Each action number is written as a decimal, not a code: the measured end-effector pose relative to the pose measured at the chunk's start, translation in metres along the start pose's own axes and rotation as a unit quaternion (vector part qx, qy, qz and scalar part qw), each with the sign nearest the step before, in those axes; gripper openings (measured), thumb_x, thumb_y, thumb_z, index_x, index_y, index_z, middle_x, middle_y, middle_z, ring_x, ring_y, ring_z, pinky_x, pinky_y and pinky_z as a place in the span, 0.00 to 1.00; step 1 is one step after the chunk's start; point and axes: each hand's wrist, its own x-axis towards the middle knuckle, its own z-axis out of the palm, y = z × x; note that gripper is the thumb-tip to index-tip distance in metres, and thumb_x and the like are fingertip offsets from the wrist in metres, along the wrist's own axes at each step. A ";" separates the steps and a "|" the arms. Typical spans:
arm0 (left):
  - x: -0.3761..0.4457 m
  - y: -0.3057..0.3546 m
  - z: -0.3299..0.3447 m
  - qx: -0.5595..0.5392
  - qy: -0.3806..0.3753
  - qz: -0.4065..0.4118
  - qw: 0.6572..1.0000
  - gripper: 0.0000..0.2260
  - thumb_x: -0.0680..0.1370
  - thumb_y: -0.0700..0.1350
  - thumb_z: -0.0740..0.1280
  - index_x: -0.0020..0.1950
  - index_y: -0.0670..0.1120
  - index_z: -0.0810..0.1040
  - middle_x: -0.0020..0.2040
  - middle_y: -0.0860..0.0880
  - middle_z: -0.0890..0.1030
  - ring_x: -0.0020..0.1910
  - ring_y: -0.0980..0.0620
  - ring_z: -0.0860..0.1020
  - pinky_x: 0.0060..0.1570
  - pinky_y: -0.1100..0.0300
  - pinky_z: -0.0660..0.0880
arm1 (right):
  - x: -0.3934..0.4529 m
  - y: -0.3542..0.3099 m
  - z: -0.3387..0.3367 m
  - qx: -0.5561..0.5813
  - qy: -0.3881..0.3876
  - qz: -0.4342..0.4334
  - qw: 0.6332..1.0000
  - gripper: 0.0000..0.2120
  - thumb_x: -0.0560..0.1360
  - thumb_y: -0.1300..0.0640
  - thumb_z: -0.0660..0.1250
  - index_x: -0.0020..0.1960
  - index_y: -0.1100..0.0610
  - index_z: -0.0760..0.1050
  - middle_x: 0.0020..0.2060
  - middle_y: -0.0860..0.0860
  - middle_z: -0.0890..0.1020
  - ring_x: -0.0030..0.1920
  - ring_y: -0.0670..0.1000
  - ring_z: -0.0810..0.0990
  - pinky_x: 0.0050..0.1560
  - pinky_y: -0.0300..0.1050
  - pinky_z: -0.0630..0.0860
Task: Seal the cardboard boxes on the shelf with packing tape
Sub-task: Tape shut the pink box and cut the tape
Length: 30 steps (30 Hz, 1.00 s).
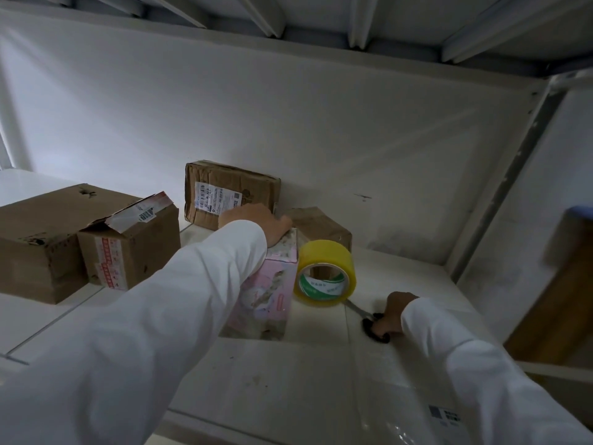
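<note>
white shelf point(321, 380) boards run under a low steel ceiling, with a pale back wall behind 5 boxes that sit well back on the surface. at far left a large brown box point(35, 242) stands touching a smaller brown box point(131, 248) whose torn top flap is lifted and still carries old printed tape; behind them a labelled box point(224, 194) leans against the wall, and a small brown box point(321, 228) sits just beside it. nearest is the pink box point(269, 293), upright, with the left hand point(256, 223) resting on its top edge, fingers curled over the far side so it seems to hold the carton, though the fingertips are hidden. the yellow tape roll point(325, 273) stands on its edge just beside the pink box, on the right. the right hand point(393, 313) grips the black handles of scissors point(369, 319) that lie on the shelf, blades pointing toward the roll. judging by look, the pink box is thin printed card, light and easy to dent, so it is best steadied flat across the top or by its corners, not squeezed at mid wall. the brown cartons look stiffer but worn and creased; their flaps need pressing down before tape goes on. the roll is rigid with a slick face and likely to roll away, so take it through the core.
</note>
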 end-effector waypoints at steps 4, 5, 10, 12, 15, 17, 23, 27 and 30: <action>0.000 -0.001 0.001 0.000 0.002 -0.035 0.999 0.25 0.79 0.61 0.51 0.61 0.46 0.77 0.60 0.44 0.77 0.58 0.44 0.75 0.48 0.55 0.62 | 0.000 0.024 -0.019 0.281 -0.010 0.001 0.960 0.16 0.73 0.47 0.69 0.40 0.60 0.78 0.28 0.51 0.79 0.28 0.49 0.74 0.31 0.37 0.72; 0.000 -0.002 0.002 -0.002 0.001 -0.039 0.999 0.25 0.79 0.61 0.51 0.62 0.47 0.77 0.61 0.44 0.77 0.59 0.44 0.75 0.48 0.55 0.62 | 0.000 0.027 -0.025 0.361 -0.009 -0.010 0.932 0.15 0.74 0.48 0.68 0.40 0.61 0.78 0.27 0.52 0.78 0.25 0.48 0.72 0.28 0.36 0.70; -0.001 -0.002 0.002 -0.017 0.007 -0.047 0.999 0.25 0.79 0.61 0.52 0.62 0.46 0.76 0.60 0.43 0.77 0.59 0.44 0.75 0.48 0.56 0.62 | -0.021 0.020 -0.060 0.610 -0.074 -0.142 0.776 0.22 0.69 0.32 0.65 0.42 0.52 0.71 0.34 0.48 0.75 0.28 0.45 0.69 0.34 0.40 0.74; -0.002 -0.002 0.001 -0.018 0.006 -0.047 0.999 0.25 0.79 0.61 0.52 0.61 0.45 0.77 0.59 0.43 0.78 0.58 0.44 0.75 0.48 0.56 0.64 | -0.033 0.009 -0.067 0.594 -0.175 -0.208 0.757 0.39 0.47 0.26 0.72 0.44 0.54 0.71 0.33 0.49 0.76 0.27 0.46 0.71 0.33 0.40 0.77; -0.002 -0.003 0.000 -0.017 0.002 -0.045 0.999 0.25 0.79 0.61 0.51 0.60 0.45 0.77 0.59 0.43 0.78 0.57 0.43 0.75 0.49 0.56 0.65 | -0.042 -0.007 -0.061 0.478 -0.286 -0.277 0.783 0.51 0.35 0.25 0.72 0.48 0.56 0.73 0.34 0.50 0.80 0.29 0.47 0.77 0.35 0.42 0.80; -0.002 -0.003 0.000 -0.019 0.001 -0.044 0.999 0.25 0.79 0.61 0.51 0.60 0.44 0.77 0.59 0.43 0.78 0.57 0.43 0.75 0.49 0.56 0.65 | -0.048 -0.019 -0.055 0.390 -0.316 -0.298 0.812 0.52 0.37 0.23 0.71 0.50 0.57 0.73 0.37 0.50 0.83 0.33 0.47 0.81 0.38 0.44 0.80; -0.004 -0.004 -0.002 -0.022 -0.006 -0.043 0.999 0.25 0.79 0.60 0.51 0.60 0.44 0.76 0.59 0.43 0.77 0.58 0.43 0.75 0.49 0.56 0.65 | -0.051 -0.037 -0.045 0.336 -0.336 -0.290 0.831 0.55 0.35 0.22 0.69 0.51 0.58 0.73 0.41 0.52 0.84 0.39 0.49 0.83 0.40 0.45 0.81; -0.003 -0.004 -0.002 -0.020 -0.010 -0.046 0.999 0.24 0.79 0.60 0.51 0.58 0.45 0.77 0.58 0.43 0.78 0.57 0.44 0.75 0.50 0.55 0.66 | -0.049 -0.049 -0.040 0.372 -0.339 -0.304 0.809 0.54 0.37 0.22 0.69 0.52 0.57 0.74 0.43 0.51 0.85 0.41 0.48 0.84 0.42 0.44 0.80; -0.003 -0.004 -0.002 -0.020 -0.009 -0.046 0.999 0.24 0.79 0.60 0.51 0.58 0.44 0.77 0.58 0.43 0.78 0.56 0.44 0.75 0.49 0.56 0.66 | -0.049 -0.052 -0.038 0.375 -0.342 -0.310 0.804 0.53 0.37 0.22 0.69 0.52 0.57 0.75 0.45 0.51 0.85 0.42 0.48 0.84 0.42 0.44 0.80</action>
